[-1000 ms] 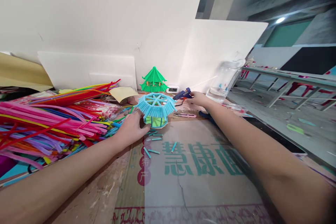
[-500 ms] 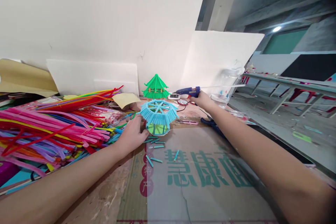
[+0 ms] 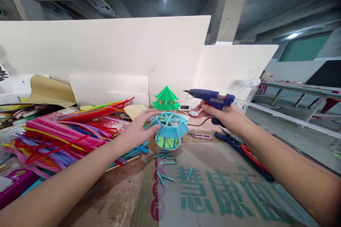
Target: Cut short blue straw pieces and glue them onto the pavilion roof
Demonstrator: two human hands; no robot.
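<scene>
A small pavilion model (image 3: 179, 126) with a light-blue slatted roof, an open spoked top and a green floor stands upright at the middle. My left hand (image 3: 140, 127) grips the left side of its roof, thumb in front and fingers along the top edge. My right hand (image 3: 229, 115) is wrapped around the handle of a blue hot glue gun (image 3: 207, 95), held raised to the right of the model, nozzle pointing left. A clear glue stick (image 3: 269, 110) runs out from its back. Several short blue sticks (image 3: 167, 177) lie in front of the model.
A green pagoda-like roof (image 3: 167, 100) stands behind the model. Colourful pipe cleaners (image 3: 66, 131) are heaped at left. Pink snips (image 3: 201, 136), red-and-blue pliers (image 3: 247, 156) and a clear jar (image 3: 246, 90) are at right. Printed cardboard (image 3: 213, 195) covers the front; white boards (image 3: 106, 49) stand behind.
My right hand has brought the glue gun nearer and turned it more side-on. My left hand has gone from the model's base up to its roof. The view has tilted upward.
</scene>
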